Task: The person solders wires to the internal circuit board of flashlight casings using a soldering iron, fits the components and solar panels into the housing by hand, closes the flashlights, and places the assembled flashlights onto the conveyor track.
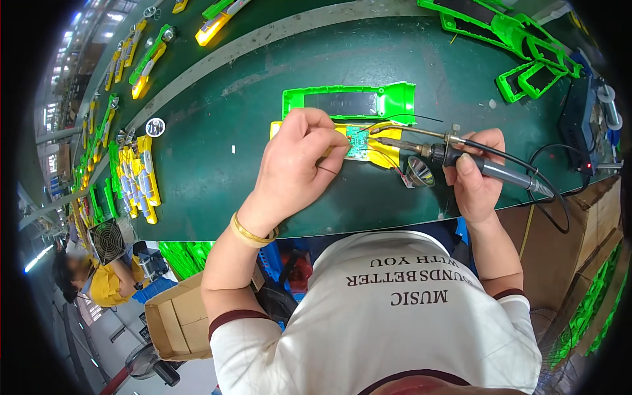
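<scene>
My right hand (475,187) is closed around the grey handle of a soldering iron (503,172), which has a thin metal feed tube along its top. The iron's tip reaches the right side of a small green circuit board (357,146) set in a yellow plastic housing (385,155). From the left, my left hand (293,161) bends over the housing, fingertips pinched at the board's left edge. A thin dark wire (326,170) sticks out below these fingers; its held part is hidden. Beside the housing lies a round silver reflector (419,172) on thin leads. Behind it rests an open green housing (397,104).
Several green housings (526,49) are piled at the far right, near a dark soldering station (578,115) with a cable. Yellow assemblies (139,178) and a loose reflector (155,127) lie at left. A cardboard box (172,316) stands below. Another person (108,283) sits further left.
</scene>
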